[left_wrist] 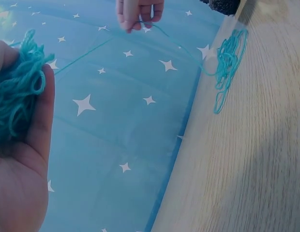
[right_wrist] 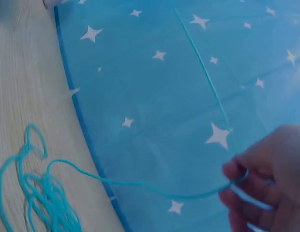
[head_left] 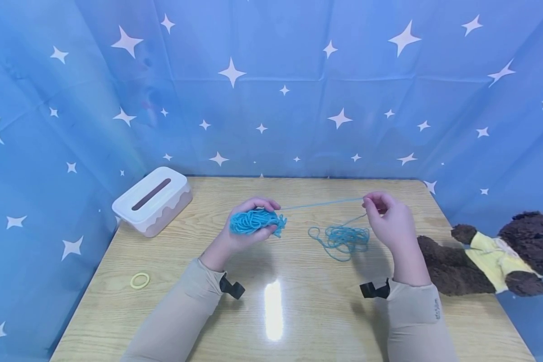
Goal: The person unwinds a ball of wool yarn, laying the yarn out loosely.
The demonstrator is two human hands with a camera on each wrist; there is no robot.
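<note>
A bundle of turquoise yarn [head_left: 253, 221] lies in the curl of my left hand [head_left: 235, 240], thumb on one side and fingers on the other. From it a single strand [head_left: 321, 204] runs nearly straight across to my right hand [head_left: 391, 223]. There the thumb and index finger pinch the strand, as the right wrist view also shows. Past that pinch the yarn drops to a loose tangled heap [head_left: 347, 238] on the table, below and left of the right hand. In the left wrist view the bundle [left_wrist: 19, 92] is partly cut off by the frame edge.
A white and pinkish tissue box [head_left: 151, 201] stands at the table's back left. Nearer the left edge lies a pale yellow ring [head_left: 140, 280]. A dark brown plush toy in a yellow top [head_left: 484, 256] lies over the right edge. Starred blue curtain [head_left: 294, 125] hangs behind the wooden table [head_left: 307, 322].
</note>
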